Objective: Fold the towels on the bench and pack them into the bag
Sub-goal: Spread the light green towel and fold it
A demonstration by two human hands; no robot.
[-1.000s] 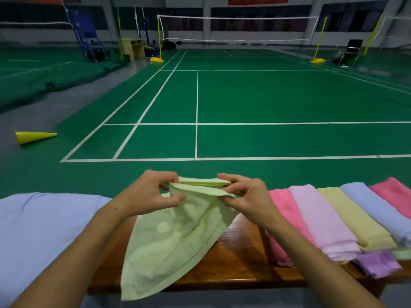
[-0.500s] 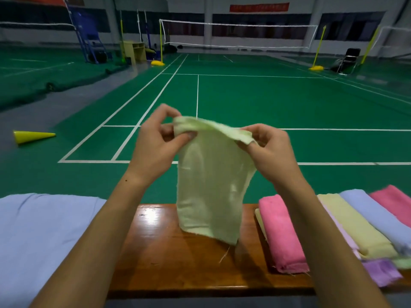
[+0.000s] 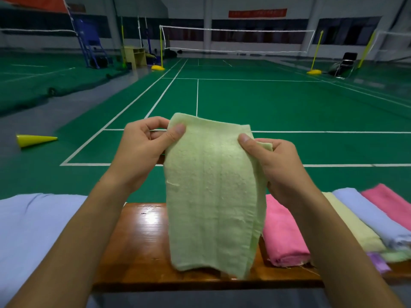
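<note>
Both hands are up in front of the camera holding a pale green towel (image 3: 213, 196) by its top edge. The left hand (image 3: 144, 152) pinches the top left corner, thumb on the near face and fingers curled behind it. The right hand (image 3: 275, 165) pinches the right edge a bit lower, thumb on the front; its other fingers are hidden behind the cloth, and a small flap of towel pokes out past the thumb. The towel looks doubled over and hangs straight down, its bottom edge low over the near part of the wooden desk (image 3: 138, 252). Can't tell whether it touches the wood or hangs just above it.

On the right of the desk is a row of folded towels side by side: a pink towel (image 3: 287, 236) nearest, partly covered by the hanging towel and the right forearm, then a yellow towel (image 3: 355, 225), a blue towel (image 3: 382, 221) and another pink one (image 3: 391, 201) cut off by the frame edge. A bit of purple cloth (image 3: 378, 261) sticks out underneath, mostly hidden.

On the left is a big pale blue cloth (image 3: 33, 230), cropped by the frame, hard to say what it is. Behind is a green court (image 3: 266, 103) with a yellow cone (image 3: 35, 140) lying on its side.
</note>
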